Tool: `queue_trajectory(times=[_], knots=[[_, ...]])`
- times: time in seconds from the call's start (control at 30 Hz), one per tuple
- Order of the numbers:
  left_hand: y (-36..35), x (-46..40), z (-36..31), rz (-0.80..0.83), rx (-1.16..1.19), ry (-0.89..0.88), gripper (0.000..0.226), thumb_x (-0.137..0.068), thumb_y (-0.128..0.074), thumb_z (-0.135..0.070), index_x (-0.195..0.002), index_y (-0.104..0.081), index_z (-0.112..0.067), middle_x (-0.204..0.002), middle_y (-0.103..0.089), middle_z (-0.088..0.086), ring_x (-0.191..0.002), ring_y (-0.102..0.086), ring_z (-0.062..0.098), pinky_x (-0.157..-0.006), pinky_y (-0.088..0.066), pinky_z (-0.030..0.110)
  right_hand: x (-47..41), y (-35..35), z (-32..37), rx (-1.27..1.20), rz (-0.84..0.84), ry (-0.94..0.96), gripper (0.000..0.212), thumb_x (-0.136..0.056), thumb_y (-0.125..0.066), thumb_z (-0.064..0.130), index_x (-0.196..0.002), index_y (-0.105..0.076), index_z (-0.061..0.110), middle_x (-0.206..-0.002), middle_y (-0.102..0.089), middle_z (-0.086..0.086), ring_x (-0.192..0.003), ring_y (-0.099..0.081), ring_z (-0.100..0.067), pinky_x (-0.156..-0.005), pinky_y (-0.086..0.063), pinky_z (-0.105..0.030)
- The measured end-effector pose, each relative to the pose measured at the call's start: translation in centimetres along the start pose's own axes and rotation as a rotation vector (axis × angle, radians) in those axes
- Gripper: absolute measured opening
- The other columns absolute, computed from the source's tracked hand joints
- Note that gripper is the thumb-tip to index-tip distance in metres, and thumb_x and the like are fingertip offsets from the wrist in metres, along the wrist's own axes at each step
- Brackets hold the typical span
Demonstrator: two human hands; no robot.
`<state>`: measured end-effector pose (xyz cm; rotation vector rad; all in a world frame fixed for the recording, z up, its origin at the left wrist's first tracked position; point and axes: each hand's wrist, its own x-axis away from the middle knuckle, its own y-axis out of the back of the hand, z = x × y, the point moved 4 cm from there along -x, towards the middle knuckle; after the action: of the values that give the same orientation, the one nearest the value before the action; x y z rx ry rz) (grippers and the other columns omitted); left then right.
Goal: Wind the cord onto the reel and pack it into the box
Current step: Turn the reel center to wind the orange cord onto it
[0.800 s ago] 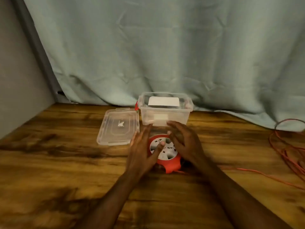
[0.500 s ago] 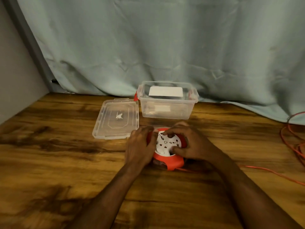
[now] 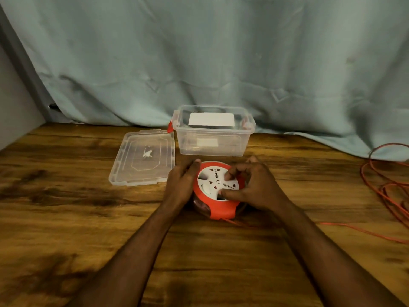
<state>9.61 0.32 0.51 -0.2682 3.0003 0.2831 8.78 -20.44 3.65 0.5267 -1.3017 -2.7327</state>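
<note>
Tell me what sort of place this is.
Probably a makeshift indoor recording corner, not a workshop: a wrinkled pale green cloth backdrop hangs behind a wood-grain tabletop, with a plain grey wall at the left and only a few props laid out.

- The reel (image 3: 218,191) is covered along its left edge by the left hand (image 3: 181,185), and part of its white face by the right hand (image 3: 252,187).
- The cord (image 3: 385,191) runs out past the picture's right edge; its far end is unseen.
- The mark on the lid (image 3: 143,158) is too small to read.
- The label inside the box (image 3: 213,131) shows no legible print.
</note>
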Motion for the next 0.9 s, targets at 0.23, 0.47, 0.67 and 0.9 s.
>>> queue_trajectory(times=[0.23,0.47,0.67,0.9], knots=[[0.7,-0.7,0.3,-0.086,0.066,-0.051,0.025,-0.102,-0.052,-0.020,-0.104,-0.076,-0.024,-0.100,-0.077,-0.003,-0.092,-0.073,0.015,-0.082,-0.060,0.034,0.5,-1.8,3.1,0.253,-0.187,-0.017,0.062,-0.055,-0.064,0.086,-0.052,-0.055,0.024,-0.071,-0.065,0.010,-0.075,-0.061,-0.008,-0.070,-0.050,-0.032],[2.0,-1.9,0.2,-0.068,0.049,-0.155,0.023,-0.099,-0.055,-0.011,-0.108,-0.076,-0.014,-0.106,-0.076,0.004,-0.094,-0.072,0.015,-0.081,-0.059,0.025,-2.5,-2.9,5.5,0.251,-0.191,0.244,0.040,-0.078,-0.062,0.067,-0.070,-0.071,0.029,-0.079,-0.076,0.009,-0.072,-0.065,-0.006,-0.078,-0.057,-0.031],[2.2,-2.7,0.6,-0.053,0.069,-0.128,0.023,-0.099,-0.056,-0.012,-0.111,-0.076,-0.011,-0.103,-0.076,0.000,-0.090,-0.072,0.012,-0.068,-0.057,0.017,-1.9,-1.9,1.8,-0.034,-0.009,0.369,0.042,-0.075,-0.076,0.035,-0.116,-0.066,0.031,-0.115,-0.065,0.009,-0.105,-0.064,-0.010,-0.076,-0.062,-0.031],[2.0,-2.3,0.4,-0.097,0.116,-0.147,0.018,-0.097,-0.061,-0.010,-0.104,-0.077,-0.010,-0.095,-0.075,-0.005,-0.078,-0.071,0.001,-0.063,-0.054,0.012,-2.2,-1.7,0.6,-0.107,0.145,0.179,0.061,-0.073,-0.089,0.025,-0.123,-0.060,0.043,-0.124,-0.046,0.011,-0.117,-0.059,-0.016,-0.084,-0.065,-0.032]])
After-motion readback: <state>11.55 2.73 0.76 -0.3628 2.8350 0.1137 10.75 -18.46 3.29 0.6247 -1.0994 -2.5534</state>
